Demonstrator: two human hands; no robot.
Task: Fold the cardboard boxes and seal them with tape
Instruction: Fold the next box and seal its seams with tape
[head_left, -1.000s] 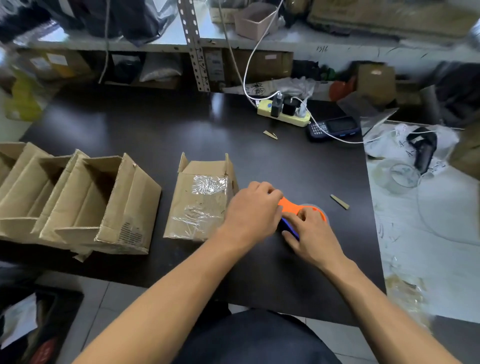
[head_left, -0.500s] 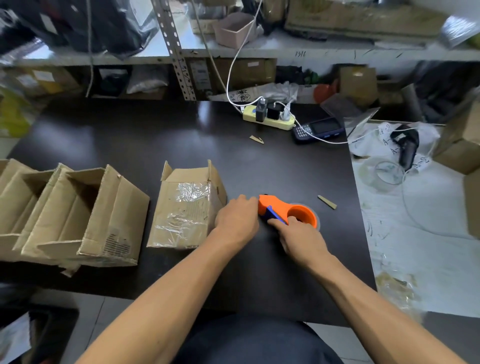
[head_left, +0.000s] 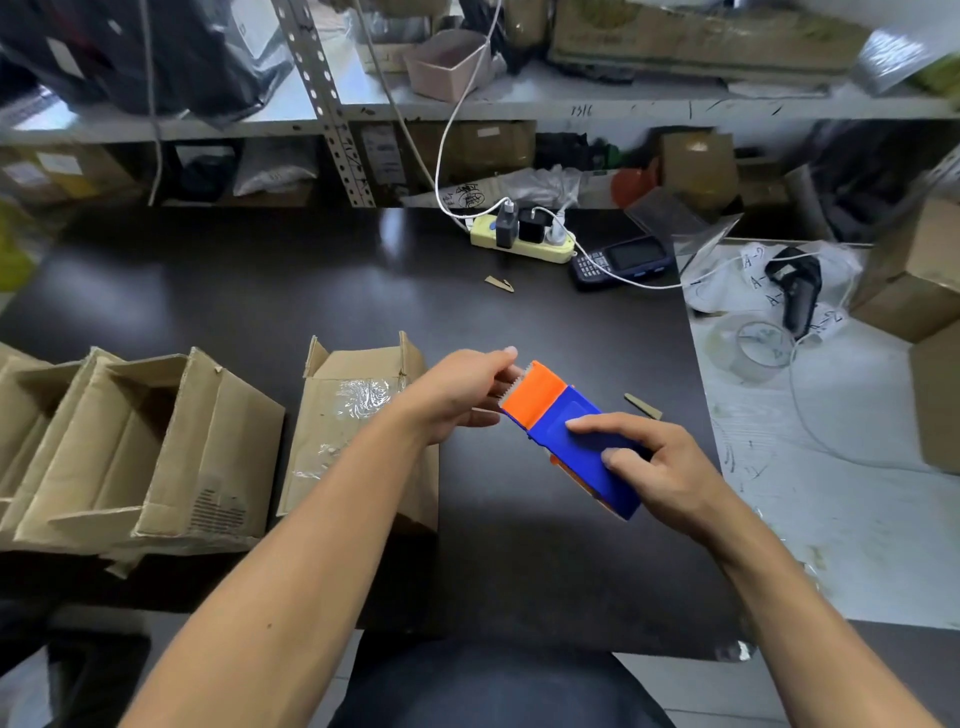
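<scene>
Room: dark counter (head_left: 260, 291) in front of me, with a metal shelf (head_left: 519, 106) full of bags and cartons behind it.
Far edge: a yellow power strip (head_left: 522, 244) with white cables, and a dark handheld device (head_left: 621, 260) just beside it.
Boxes on my left: several open cardboard boxes (head_left: 156, 447) lie on their sides, one touching the next.
Box in work: one taped box (head_left: 358, 426) stands near my left forearm; crinkled clear tape is already on its side, and its far flaps are open.
Tool: the tape dispenser (head_left: 566, 431), orange and blue, is lifted above the counter, between my two hands, its toothed end pointing to the left.
Step, as I judge it: I am finding the free end of the tape, to pull out a strip for the next seam.
How to do it well: I think I should peel the end slowly and straight, keep my fingertips away from the teeth, and hold the strip tight so it does not fold on itself. Then I should bring it to the middle of the seam before pressing.
Left hand (head_left: 457, 395): fingers curled, the tips pinching at the toothed orange end of the dispenser. If tape is already between them, I cannot tell.
Right hand (head_left: 654, 467): closed around the blue body, fingers lying across its top face.
</scene>
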